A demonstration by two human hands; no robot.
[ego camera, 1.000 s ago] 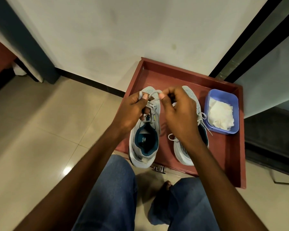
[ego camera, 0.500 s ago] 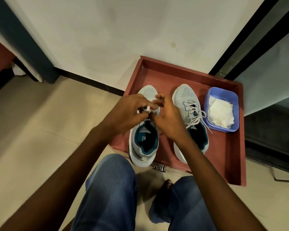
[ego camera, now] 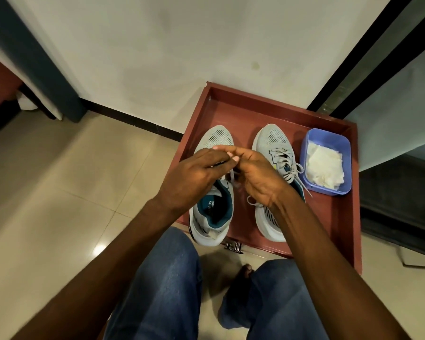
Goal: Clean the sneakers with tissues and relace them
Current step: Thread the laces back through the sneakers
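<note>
Both hands met over the left sneaker (ego camera: 212,192), which sat at the tray's (ego camera: 334,231) left edge, heel overhanging the near edge. Left hand (ego camera: 194,177) had fingers curled, pinching the lace (ego camera: 232,174) above the tongue. Right hand (ego camera: 258,177) was curled too, fingertips against the left hand's, pinching the same lace. A short run of lace showed between the hands; the rest of that sneaker's lacing was hidden under them, so how far it was laced could not be told.

Right sneaker (ego camera: 277,155) stood just beside, toward tray centre, laced with a tied bow, loose ends trailing to its right. The right wrist and forearm covered its heel opening. Both toes pointed at the tray's far edge.

A blue tub (ego camera: 328,138) sat in the tray's far-right corner, near the right sneaker, not touching. White tissues (ego camera: 325,165) lay crumpled in it.

The tray rested on a tiled floor (ego camera: 47,192), far edge against a pale wall (ego camera: 182,45). A metal handle (ego camera: 233,246) stuck out at the near edge. Knees in jeans (ego camera: 167,278) and a bare foot (ego camera: 242,273) were just before it. A dark door frame (ego camera: 368,57) ran past the far-right corner.
</note>
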